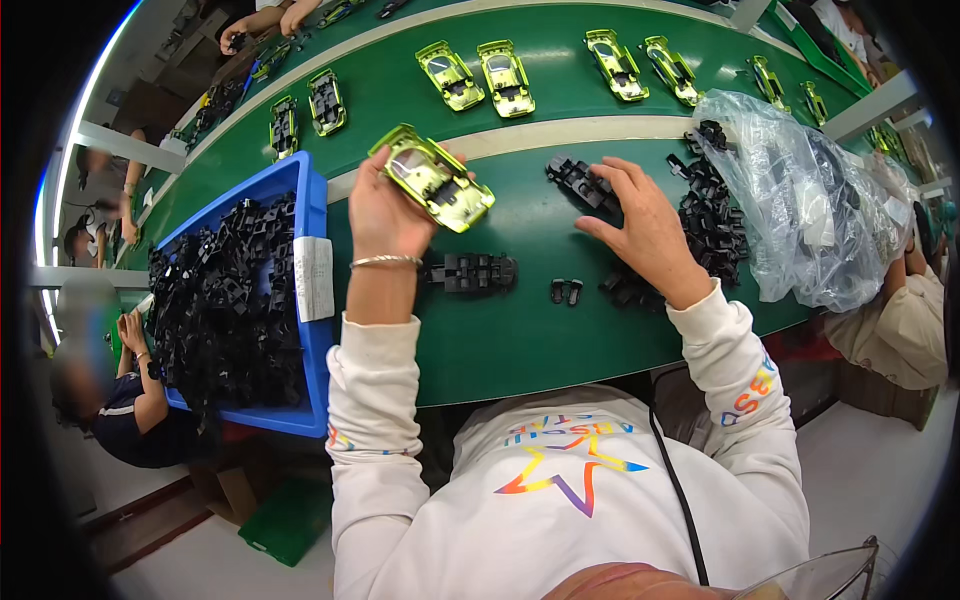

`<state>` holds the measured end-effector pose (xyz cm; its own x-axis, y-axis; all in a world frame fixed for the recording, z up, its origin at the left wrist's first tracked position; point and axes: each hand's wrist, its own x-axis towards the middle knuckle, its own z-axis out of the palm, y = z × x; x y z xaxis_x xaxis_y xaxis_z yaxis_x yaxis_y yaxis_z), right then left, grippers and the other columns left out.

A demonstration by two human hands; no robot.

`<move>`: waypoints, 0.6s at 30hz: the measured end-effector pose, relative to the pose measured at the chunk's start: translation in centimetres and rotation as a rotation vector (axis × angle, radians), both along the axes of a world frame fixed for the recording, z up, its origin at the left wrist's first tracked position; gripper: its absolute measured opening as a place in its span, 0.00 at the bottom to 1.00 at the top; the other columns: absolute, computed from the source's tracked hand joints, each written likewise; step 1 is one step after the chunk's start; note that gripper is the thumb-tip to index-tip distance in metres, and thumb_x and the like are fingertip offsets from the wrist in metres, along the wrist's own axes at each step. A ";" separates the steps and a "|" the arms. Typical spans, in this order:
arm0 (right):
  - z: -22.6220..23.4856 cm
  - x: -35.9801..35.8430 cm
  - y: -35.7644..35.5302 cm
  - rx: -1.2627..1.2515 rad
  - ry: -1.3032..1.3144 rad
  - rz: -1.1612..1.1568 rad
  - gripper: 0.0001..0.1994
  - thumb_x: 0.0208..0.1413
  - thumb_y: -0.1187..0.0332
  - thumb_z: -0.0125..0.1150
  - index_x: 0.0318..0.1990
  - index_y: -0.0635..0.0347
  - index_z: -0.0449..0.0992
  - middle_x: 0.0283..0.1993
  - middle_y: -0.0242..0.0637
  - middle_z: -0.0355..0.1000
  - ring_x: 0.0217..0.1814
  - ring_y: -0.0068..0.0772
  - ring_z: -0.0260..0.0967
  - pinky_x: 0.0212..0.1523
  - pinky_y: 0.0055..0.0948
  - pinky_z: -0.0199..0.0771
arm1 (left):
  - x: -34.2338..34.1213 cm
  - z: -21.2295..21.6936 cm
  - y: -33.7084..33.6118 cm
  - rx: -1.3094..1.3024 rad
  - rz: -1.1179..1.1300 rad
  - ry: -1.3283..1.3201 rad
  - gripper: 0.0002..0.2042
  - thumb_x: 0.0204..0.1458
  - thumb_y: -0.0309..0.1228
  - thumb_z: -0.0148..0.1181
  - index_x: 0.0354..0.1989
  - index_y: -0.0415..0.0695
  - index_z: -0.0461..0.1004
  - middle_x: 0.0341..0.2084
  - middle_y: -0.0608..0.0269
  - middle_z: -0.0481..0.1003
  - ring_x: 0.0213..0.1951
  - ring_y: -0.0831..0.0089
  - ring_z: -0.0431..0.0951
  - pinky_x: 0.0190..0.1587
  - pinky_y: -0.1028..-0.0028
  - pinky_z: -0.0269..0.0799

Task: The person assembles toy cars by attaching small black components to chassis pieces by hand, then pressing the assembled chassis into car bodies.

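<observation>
A shiny yellow-green toy car body shell (437,180) rests in my left hand (392,215), tilted, its hollow underside turned up, fingers and thumb around its edge. My right hand (645,225) is open, thumb and fingers spread, at the right end of a black car interior part (580,184); whether the fingertips touch it I cannot tell. Beside my left wrist another black interior part (473,273) lies on the green table (500,345). Two small black seat-like pieces (566,291) sit in front of my right hand, with more black parts (630,288) partly under the right forearm.
At left stands a blue bin (312,225) heaped with black parts (235,300). A pile of black parts (712,215) and a clear plastic bag (800,210) lie at right. Several yellow-green car bodies (505,78) line the far green belt, behind a pale rail (540,135). Other people work around.
</observation>
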<state>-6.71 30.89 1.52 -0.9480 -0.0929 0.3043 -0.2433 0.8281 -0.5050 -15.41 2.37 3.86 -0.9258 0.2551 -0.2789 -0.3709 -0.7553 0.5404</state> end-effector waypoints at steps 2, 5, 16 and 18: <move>-0.4 -0.3 -0.5 0.020 0.055 0.034 0.24 0.50 0.66 0.70 0.56 0.59 0.73 0.56 0.42 0.70 0.52 0.48 0.69 0.51 0.40 0.72 | 1.3 -0.8 -0.1 0.122 -0.104 0.102 0.20 0.64 0.41 0.41 0.54 0.39 0.69 0.51 0.38 0.72 0.52 0.41 0.74 0.56 0.39 0.69; -0.6 -0.6 -0.1 -0.027 0.081 -0.013 0.23 0.50 0.68 0.70 0.54 0.62 0.74 0.47 0.44 0.73 0.49 0.50 0.69 0.50 0.42 0.71 | 3.3 -0.8 1.4 0.103 -0.056 0.061 0.22 0.65 0.43 0.39 0.58 0.38 0.65 0.53 0.38 0.71 0.53 0.42 0.73 0.57 0.42 0.68; 6.7 1.8 -8.0 -0.178 0.220 0.300 0.23 0.50 0.66 0.70 0.54 0.60 0.75 0.47 0.44 0.74 0.45 0.46 0.75 0.43 0.38 0.76 | 8.3 -0.8 4.7 0.042 0.143 0.235 0.29 0.69 0.53 0.30 0.60 0.41 0.65 0.57 0.51 0.71 0.57 0.59 0.72 0.61 0.58 0.67; 6.3 1.8 -8.5 -0.170 0.220 0.306 0.23 0.49 0.67 0.70 0.54 0.60 0.75 0.48 0.44 0.74 0.45 0.45 0.75 0.42 0.38 0.77 | 8.7 -0.5 5.1 0.004 0.146 0.260 0.29 0.69 0.54 0.29 0.60 0.41 0.64 0.56 0.53 0.71 0.56 0.60 0.72 0.60 0.59 0.68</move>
